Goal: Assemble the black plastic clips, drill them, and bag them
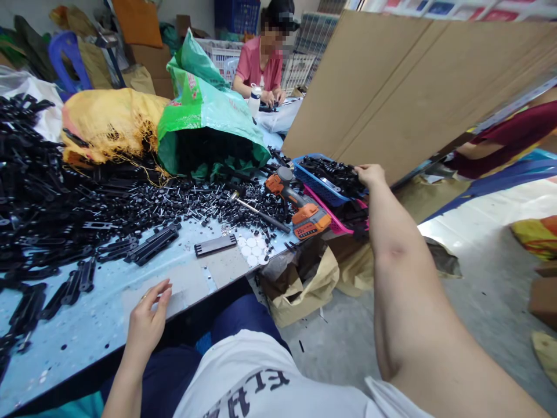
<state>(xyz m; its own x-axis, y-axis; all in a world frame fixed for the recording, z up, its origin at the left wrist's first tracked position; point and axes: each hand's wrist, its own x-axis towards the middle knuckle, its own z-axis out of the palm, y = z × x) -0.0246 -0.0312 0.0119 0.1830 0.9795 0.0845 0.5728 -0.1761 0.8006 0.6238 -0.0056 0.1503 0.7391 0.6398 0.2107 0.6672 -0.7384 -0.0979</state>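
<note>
My left hand (148, 316) is at the table's front edge, fingers loosely stretched and nothing in them. My right arm reaches far out, and my right hand (371, 174) is at the right rim of a blue basket (319, 184) full of black plastic parts. Its fingers are closed at the parts there; what they grip is hidden. That basket sits on a pink basket (333, 217). Left of the baskets lies an orange cordless drill (300, 209), beside a hammer (261, 213). A slotted dark block (215, 245) lies in front of me, near several white discs (253, 251).
Black parts and screws (191, 200) cover much of the blue table (104, 316). Behind are a green sack (213, 116) and a yellow sack (113, 122). A cardboard sheet (391, 87) leans at right. Brown paper bags (304, 284) stand below. A co-worker (261, 67) sits opposite.
</note>
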